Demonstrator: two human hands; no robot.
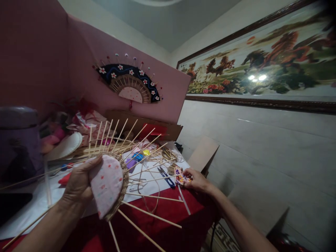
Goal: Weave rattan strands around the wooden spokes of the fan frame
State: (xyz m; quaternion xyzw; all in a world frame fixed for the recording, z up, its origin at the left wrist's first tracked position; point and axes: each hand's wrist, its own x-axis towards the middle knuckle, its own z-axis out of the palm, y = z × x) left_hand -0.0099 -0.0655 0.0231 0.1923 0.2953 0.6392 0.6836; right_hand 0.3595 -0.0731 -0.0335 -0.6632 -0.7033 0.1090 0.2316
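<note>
My left hand [78, 180] grips a partly woven fan, thumb on its half-round pale cloth centre [107, 183] dotted with small red and green marks. A woven cord band [125, 175] runs along the curved rim, and thin wooden sticks [154, 215] spread out from it. At the table's right edge my right hand [196, 180] has its fingers bent down at a small, brightly speckled thing [179, 175] in white, purple and orange. Whether its fingertips hold anything is hidden. Blue-handled thread snips [166, 177] lie just left of it.
A finished dark fan with flowers [131, 75] hangs on the pink board [168, 87]. Coloured lumps [137, 156], a bundle of sticks [76, 153] and loose cord [157, 196] lie on the white sheet and red cloth [168, 206]. A purple container [19, 143] stands left.
</note>
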